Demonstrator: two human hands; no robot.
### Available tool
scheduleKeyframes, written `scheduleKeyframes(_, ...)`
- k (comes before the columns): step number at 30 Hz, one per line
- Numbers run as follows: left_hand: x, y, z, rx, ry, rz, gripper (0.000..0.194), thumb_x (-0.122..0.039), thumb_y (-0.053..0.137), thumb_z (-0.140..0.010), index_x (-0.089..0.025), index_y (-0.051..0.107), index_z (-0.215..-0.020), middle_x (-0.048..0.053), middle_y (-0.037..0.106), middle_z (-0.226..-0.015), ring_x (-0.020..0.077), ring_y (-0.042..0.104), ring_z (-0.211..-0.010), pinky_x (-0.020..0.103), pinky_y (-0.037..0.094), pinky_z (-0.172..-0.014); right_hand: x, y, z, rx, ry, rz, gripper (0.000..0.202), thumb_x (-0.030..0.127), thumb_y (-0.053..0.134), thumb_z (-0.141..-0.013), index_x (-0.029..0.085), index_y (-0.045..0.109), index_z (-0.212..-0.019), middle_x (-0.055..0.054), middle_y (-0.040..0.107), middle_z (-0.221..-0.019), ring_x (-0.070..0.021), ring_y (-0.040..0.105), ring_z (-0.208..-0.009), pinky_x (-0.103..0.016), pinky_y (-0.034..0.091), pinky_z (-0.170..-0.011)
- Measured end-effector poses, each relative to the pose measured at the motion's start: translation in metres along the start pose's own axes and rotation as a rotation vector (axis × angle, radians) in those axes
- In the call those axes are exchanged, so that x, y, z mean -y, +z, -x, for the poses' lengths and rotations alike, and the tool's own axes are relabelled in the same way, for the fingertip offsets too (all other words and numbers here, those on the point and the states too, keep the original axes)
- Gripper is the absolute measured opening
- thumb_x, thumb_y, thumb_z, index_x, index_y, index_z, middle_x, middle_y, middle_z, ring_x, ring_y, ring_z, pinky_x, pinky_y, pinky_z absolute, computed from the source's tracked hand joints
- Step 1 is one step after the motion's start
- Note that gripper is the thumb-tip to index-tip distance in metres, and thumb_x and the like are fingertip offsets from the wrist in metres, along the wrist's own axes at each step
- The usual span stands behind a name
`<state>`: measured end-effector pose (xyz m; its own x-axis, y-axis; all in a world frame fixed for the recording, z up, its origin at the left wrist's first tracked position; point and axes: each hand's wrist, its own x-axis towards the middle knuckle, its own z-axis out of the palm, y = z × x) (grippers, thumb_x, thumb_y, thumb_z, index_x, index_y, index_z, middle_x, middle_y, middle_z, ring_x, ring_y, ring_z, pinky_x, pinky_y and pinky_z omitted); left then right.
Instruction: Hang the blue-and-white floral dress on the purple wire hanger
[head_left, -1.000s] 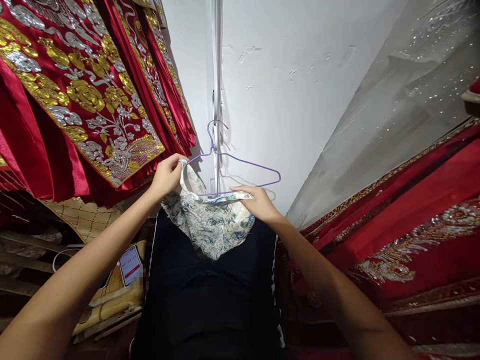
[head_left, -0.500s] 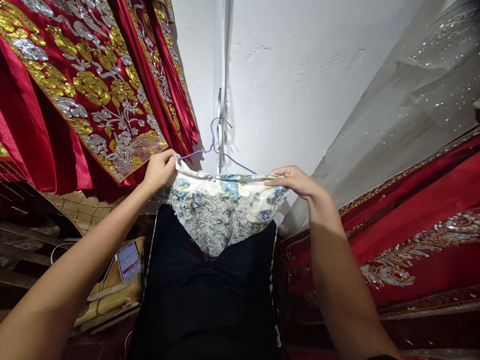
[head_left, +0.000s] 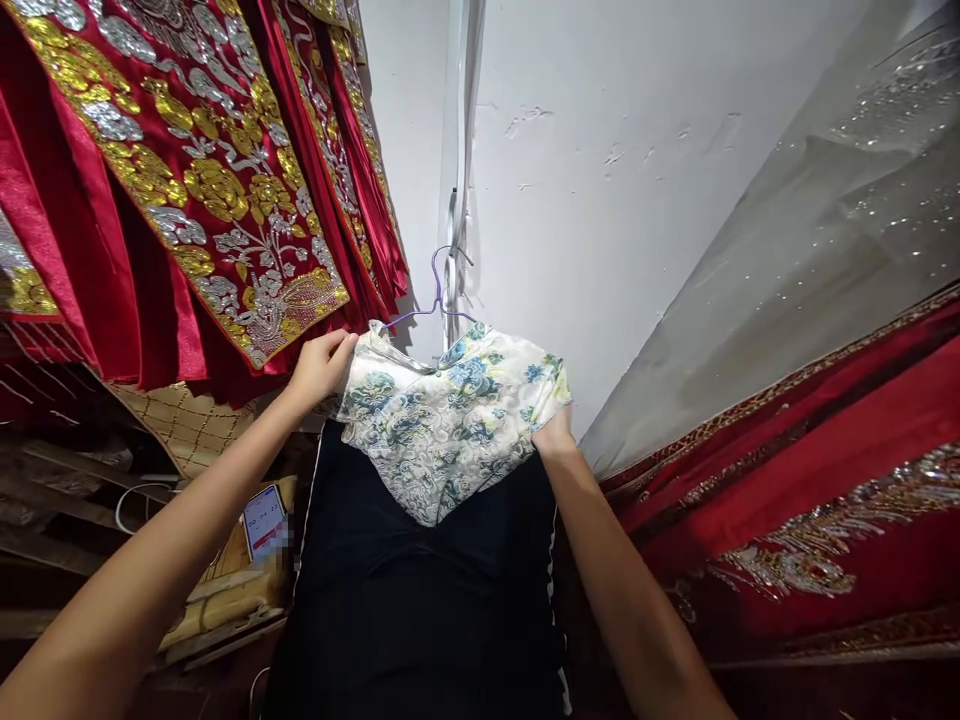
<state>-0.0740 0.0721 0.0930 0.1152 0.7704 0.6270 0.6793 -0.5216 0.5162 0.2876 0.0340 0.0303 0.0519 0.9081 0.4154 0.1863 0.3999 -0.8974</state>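
Observation:
A dark dress [head_left: 420,610] with a white, blue-green floral top part [head_left: 450,420] hangs from a purple wire hanger [head_left: 436,290]. My left hand [head_left: 321,368] pinches the garment's left shoulder, near the hanger's left end. The hanger's right arm passes under the fabric at the right shoulder, which lies spread out. Beneath the right sleeve sits my right hand [head_left: 553,432], with the wrist showing and the fingers hidden by the cloth.
Red garments [head_left: 225,200] with gold and silver embroidery hang at upper left. On the right are sheer white fabric [head_left: 757,270] and red beaded cloth [head_left: 825,480]. A phone [head_left: 264,522] lies at lower left on a bamboo seat [head_left: 217,610]. Behind is a white wall [head_left: 600,200].
My right hand has moved down and left, from the neckline's edge to under the sleeve. The right shoulder now covers more of the hanger, and the floral top is spread flatter.

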Motion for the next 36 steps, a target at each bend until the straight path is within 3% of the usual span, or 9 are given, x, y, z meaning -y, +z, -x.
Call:
scheduleKeyframes(6,-0.013,-0.005,0.006,-0.117,0.012,-0.004,0.034,-0.04,0.04,-0.099,-0.017,0.065,-0.098,0.005,0.066,-0.093,0.0185,0.058,-0.089,0.027,0.043,-0.082,0.027,-0.025,-0.02,-0.247,0.05,-0.411,0.048,0.066,0.056,-0.082,0.026,0.066,-0.106,-0.007,0.071,-0.109,-0.0244,0.068,-0.104,-0.036,0.058,-0.079)
scheduleKeyframes(10,-0.052,0.0,-0.008,-0.254,0.095,0.059,0.035,-0.043,0.044,-0.098,-0.017,0.066,-0.108,0.01,0.065,-0.114,0.0227,0.057,-0.11,0.035,0.042,-0.099,0.072,-0.009,-0.036,-0.276,-0.117,-0.318,0.053,0.067,0.05,-0.086,0.025,0.065,-0.114,-0.007,0.07,-0.109,-0.0245,0.067,-0.109,-0.037,0.059,-0.081)
scheduleKeyframes(14,-0.086,0.01,-0.018,-0.061,-0.112,0.592,0.054,-0.059,0.036,-0.098,-0.014,0.067,-0.102,0.011,0.069,-0.097,0.0198,0.064,-0.091,0.034,0.049,-0.086,0.106,0.034,0.0,-0.132,-0.156,-0.252,0.053,0.061,0.049,-0.092,0.023,0.062,-0.127,-0.01,0.069,-0.115,-0.0262,0.066,-0.11,-0.041,0.058,-0.086)
scheduleKeyframes(18,-0.097,-0.003,-0.008,0.167,-0.452,1.035,0.042,-0.053,0.062,-0.086,-0.012,0.065,-0.092,0.004,0.059,-0.071,0.0127,0.056,-0.062,0.025,0.048,-0.062,0.116,0.06,0.058,0.555,-0.34,-0.079,0.03,0.039,0.059,-0.094,0.024,0.072,-0.118,-0.006,0.072,-0.117,-0.0252,0.064,-0.116,-0.04,0.053,-0.098)
scheduleKeyframes(20,-0.095,-0.021,0.008,0.305,-0.508,1.045,0.031,-0.041,0.07,-0.083,-0.013,0.064,-0.092,-0.003,0.047,-0.06,0.0078,0.041,-0.048,0.02,0.037,-0.048,0.11,0.057,0.07,0.748,-0.434,0.006,0.03,0.032,0.062,-0.093,0.025,0.071,-0.122,-0.005,0.068,-0.128,-0.0236,0.06,-0.122,-0.041,0.046,-0.108)
scheduleKeyframes(22,-0.092,-0.042,0.029,0.423,-0.476,0.875,0.027,-0.039,0.069,-0.084,-0.015,0.065,-0.096,-0.006,0.04,-0.056,0.0061,0.03,-0.043,0.018,0.026,-0.041,0.096,0.046,0.068,0.702,-0.395,0.101,0.036,0.033,0.062,-0.094,0.027,0.066,-0.129,-0.006,0.062,-0.139,-0.0238,0.057,-0.128,-0.044,0.041,-0.114)
scheduleKeyframes(25,-0.09,-0.075,0.06,0.489,-0.3,0.416,0.025,-0.043,0.067,-0.087,-0.019,0.067,-0.095,-0.001,0.056,-0.069,0.0103,0.047,-0.055,0.019,0.035,-0.048,0.069,0.025,0.048,0.367,-0.252,0.254,0.05,0.039,0.059,-0.095,0.032,0.051,-0.144,-0.006,0.048,-0.152,-0.0269,0.044,-0.14,-0.05,0.034,-0.117)
scheduleKeyframes(30,-0.088,-0.104,0.07,0.351,0.0,0.054,0.024,-0.044,0.061,-0.09,-0.022,0.072,-0.091,0.001,0.07,-0.088,0.0183,0.064,-0.081,0.023,0.047,-0.066,0.054,0.021,0.028,0.267,-0.243,0.225,0.052,0.045,0.053,-0.096,0.031,0.048,-0.146,-0.007,0.045,-0.153,-0.0279,0.04,-0.143,-0.044,0.034,-0.116)
scheduleKeyframes(36,-0.082,-0.068,0.033,-0.194,0.31,-0.061,0.013,-0.032,0.068,-0.087,-0.025,0.074,-0.096,0.002,0.073,-0.09,0.0178,0.066,-0.081,0.03,0.05,-0.08,0.07,0.026,0.048,0.168,0.001,-0.181,0.035,0.05,0.059,-0.092,0.02,0.07,-0.106,-0.004,0.071,-0.086,-0.0195,0.067,-0.078,-0.027,0.051,-0.068)
